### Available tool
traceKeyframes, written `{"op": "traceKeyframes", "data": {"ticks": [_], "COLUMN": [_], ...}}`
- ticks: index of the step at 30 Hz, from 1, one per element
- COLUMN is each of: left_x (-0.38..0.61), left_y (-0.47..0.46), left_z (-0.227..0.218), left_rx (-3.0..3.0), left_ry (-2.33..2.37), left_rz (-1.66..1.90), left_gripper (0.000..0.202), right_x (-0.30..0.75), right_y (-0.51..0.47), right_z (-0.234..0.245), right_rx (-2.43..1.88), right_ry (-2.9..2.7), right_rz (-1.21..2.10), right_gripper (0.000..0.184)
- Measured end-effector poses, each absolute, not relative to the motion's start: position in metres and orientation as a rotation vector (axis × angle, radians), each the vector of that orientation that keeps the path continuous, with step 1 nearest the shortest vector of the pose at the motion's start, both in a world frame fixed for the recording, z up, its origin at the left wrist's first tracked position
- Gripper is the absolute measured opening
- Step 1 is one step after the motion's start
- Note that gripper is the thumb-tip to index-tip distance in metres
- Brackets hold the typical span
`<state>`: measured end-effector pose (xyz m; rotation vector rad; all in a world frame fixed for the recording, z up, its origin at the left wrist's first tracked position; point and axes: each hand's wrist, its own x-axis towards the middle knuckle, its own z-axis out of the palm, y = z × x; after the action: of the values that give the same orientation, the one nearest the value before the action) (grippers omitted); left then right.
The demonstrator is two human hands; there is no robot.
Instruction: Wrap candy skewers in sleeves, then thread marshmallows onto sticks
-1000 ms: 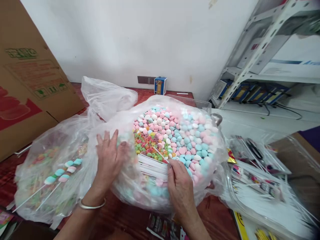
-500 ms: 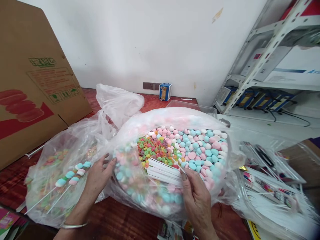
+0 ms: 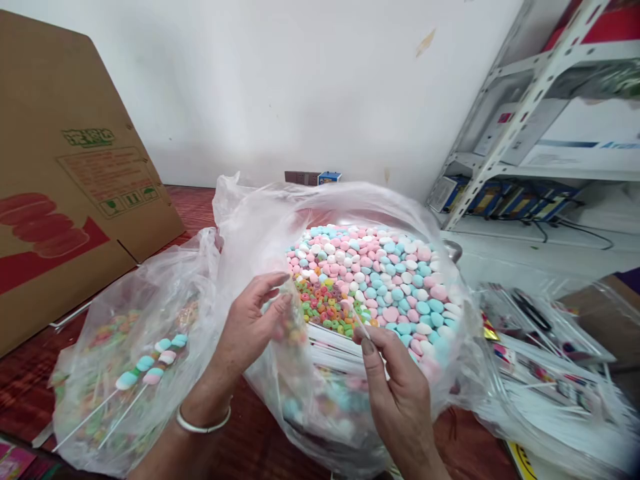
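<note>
A large clear plastic bag (image 3: 250,233) wraps a wide load of pink, blue and white marshmallows (image 3: 395,280). Colourful cereal rings (image 3: 325,303) lie among them, beside a bundle of white sticks (image 3: 335,347). My left hand (image 3: 255,320), with a bangle at the wrist, pinches the bag's edge at the left of the opening. Between thumb and fingers, my right hand (image 3: 395,380) grips one thin white stick (image 3: 359,319), its tip over the cereal rings. Two marshmallow skewers (image 3: 145,367) rest on another plastic bag to the left.
A cardboard box (image 3: 75,167) stands at the left. At the right a clear tray (image 3: 505,413) holds sticks, scissors (image 3: 530,310) and packets. A metal shelf (image 3: 520,127) with boxes rises behind it, and a wall socket strip (image 3: 300,177) is at the back.
My left hand has moved right and up, drawing the bag's edge, so the opening is wider and more marshmallows show at the back. My right hand still holds the stick.
</note>
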<state>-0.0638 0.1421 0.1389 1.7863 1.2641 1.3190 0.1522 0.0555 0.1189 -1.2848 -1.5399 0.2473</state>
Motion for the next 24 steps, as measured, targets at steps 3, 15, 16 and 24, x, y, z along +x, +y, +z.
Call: {"op": "traceKeyframes", "data": {"ticks": [3,15,16,24], "left_x": [-0.047,-0.071,-0.075,-0.084], "left_y": [0.149,0.16,0.159,0.151], "left_z": [0.14,0.098,0.095,0.118], "left_rx": [1.888,2.08,2.064,1.214], "left_ry": [1.267,1.76,1.76,1.369], "left_rz": [1.171,1.066,1.071,1.542], "left_gripper": [0.036,0.043,0.043,0.046], "right_x": [0.159,0.152,0.15,0.155], "right_y": [0.061,0.075,0.077,0.079], "right_z": [0.119,0.117,0.116,0.122], "right_rx": [-1.374,-1.942,-1.948,-1.773], "right_ry": [-1.488,-2.13,-2.14,-1.979], "right_rz": [0.297,0.118,0.056,0.275], "right_gripper": [0.017,0.013,0.011,0.008]}}
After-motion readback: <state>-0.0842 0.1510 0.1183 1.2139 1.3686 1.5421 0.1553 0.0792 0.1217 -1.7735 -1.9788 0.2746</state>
